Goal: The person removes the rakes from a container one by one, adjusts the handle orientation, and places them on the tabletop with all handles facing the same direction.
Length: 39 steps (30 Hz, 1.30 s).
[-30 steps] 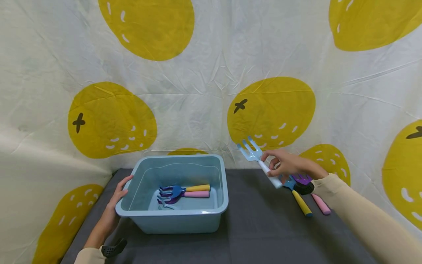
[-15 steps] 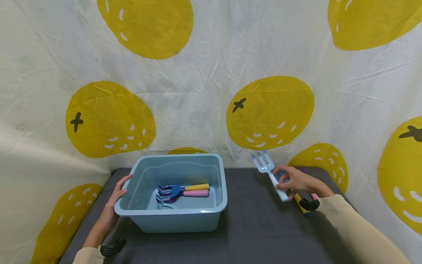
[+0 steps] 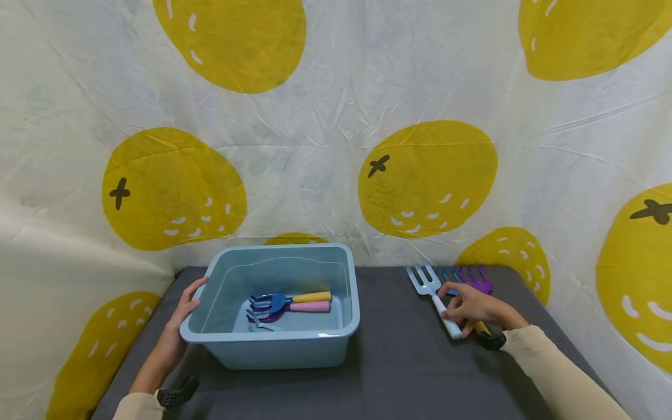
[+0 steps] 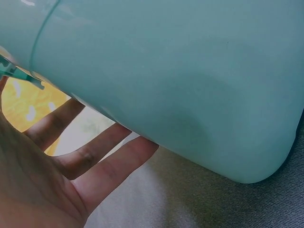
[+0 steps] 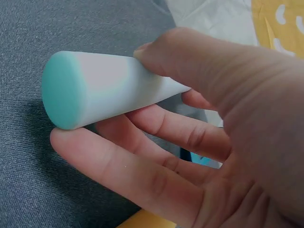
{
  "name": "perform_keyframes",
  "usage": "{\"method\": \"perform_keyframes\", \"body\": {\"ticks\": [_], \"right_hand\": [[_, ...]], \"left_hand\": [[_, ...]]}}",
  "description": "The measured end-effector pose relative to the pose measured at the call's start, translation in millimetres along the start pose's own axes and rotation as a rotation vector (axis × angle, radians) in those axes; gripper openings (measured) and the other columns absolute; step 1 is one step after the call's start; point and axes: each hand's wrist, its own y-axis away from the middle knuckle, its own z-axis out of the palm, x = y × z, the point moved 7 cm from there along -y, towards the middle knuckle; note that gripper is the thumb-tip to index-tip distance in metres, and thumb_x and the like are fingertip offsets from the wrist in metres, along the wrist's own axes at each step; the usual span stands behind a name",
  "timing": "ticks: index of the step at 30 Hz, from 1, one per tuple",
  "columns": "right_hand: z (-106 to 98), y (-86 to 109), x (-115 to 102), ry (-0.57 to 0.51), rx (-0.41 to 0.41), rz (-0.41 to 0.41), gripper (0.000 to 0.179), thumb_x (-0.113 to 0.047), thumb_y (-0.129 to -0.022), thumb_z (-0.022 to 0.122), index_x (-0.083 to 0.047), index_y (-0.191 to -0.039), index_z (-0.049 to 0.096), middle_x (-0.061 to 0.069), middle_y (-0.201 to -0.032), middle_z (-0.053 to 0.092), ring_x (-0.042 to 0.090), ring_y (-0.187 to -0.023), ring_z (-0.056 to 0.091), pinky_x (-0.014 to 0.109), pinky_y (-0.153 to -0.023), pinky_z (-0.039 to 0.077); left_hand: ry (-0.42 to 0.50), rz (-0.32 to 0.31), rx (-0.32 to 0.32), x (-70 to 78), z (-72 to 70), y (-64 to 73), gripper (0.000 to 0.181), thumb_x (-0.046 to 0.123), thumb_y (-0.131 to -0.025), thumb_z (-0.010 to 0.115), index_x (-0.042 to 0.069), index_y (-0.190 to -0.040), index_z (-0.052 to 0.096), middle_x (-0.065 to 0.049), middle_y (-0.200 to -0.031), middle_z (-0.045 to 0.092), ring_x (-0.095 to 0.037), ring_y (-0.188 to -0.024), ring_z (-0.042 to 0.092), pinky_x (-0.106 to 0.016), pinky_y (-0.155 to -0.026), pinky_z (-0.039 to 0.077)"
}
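Observation:
In the head view my right hand pinches the white handle of a light blue hand fork, low over the dark cloth at the right. The right wrist view shows the thumb on one side of that handle and fingers on the other. Just beside it lie a purple fork and a blue fork with a yellow handle, both partly covered by the hand. My left hand rests against the left side of a light blue plastic bin; its fingers extend straight to the wall.
Inside the bin lie a blue fork with a yellow handle, a purple fork with a pink handle and a light blue piece. Dark cloth covers the table. A fruit-print curtain hangs behind.
My right hand has lowered the light blue fork down and to the right, toward the cloth beside the other forks. The left hand and bin look unmoved.

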Motion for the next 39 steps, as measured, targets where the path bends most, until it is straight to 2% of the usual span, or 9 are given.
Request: {"method": "perform_keyframes", "body": {"ticks": [10,17,25,32,39], "right_hand": [[7.3,-2.2,3.5,0.038,0.022,0.038,0.051,-0.010,-0.096,0.072,0.005,-0.135,0.044,0.018,-0.086,0.064,0.035,-0.071,0.064,0.053,-0.058,0.058],[7.5,-3.4,4.5,0.074,0.067,0.077,0.050,-0.007,-0.095,0.072,0.005,-0.135,0.045,0.018,-0.086,0.063,0.031,-0.071,0.062,0.051,-0.057,0.059],[8.2,-0.4,7.4,0.091,0.095,0.080,0.047,-0.005,-0.094,0.072,0.006,-0.133,0.047,0.017,-0.085,0.061,0.029,-0.070,0.061,0.051,-0.057,0.059],[9.3,2.7,1.7,0.079,0.091,0.055,0.047,-0.004,-0.094,0.071,0.008,-0.133,0.046,0.019,-0.086,0.060,0.030,-0.070,0.060,0.053,-0.057,0.058],[9.3,4.5,5.0,0.077,0.097,0.069,0.046,-0.004,-0.094,0.072,0.007,-0.132,0.048,0.017,-0.086,0.062,0.029,-0.071,0.060,0.053,-0.057,0.059]], "left_hand": [[-0.001,0.009,0.004,-0.1,-0.4,0.7,0.060,0.049,-0.108,0.030,0.032,-0.163,0.013,-0.013,-0.168,-0.004,-0.048,-0.142,0.013,-0.077,-0.107,0.019],[0.002,0.017,0.004,-0.8,-0.8,0.9,0.060,0.049,-0.108,0.030,0.033,-0.163,0.013,-0.013,-0.168,-0.004,-0.048,-0.142,0.014,-0.077,-0.107,0.019],[0.006,0.010,-0.008,-1.9,-1.1,0.0,0.060,0.050,-0.108,0.029,0.033,-0.163,0.012,-0.012,-0.168,-0.005,-0.048,-0.142,0.015,-0.076,-0.106,0.020],[0.002,0.008,-0.007,-0.2,-2.9,0.8,0.060,0.050,-0.108,0.028,0.034,-0.164,0.011,-0.013,-0.168,-0.004,-0.048,-0.141,0.017,-0.076,-0.107,0.022],[0.001,-0.007,-0.011,-1.8,-1.7,0.3,0.061,0.051,-0.107,0.028,0.034,-0.163,0.011,-0.013,-0.168,-0.004,-0.048,-0.141,0.018,-0.077,-0.107,0.021]]}}
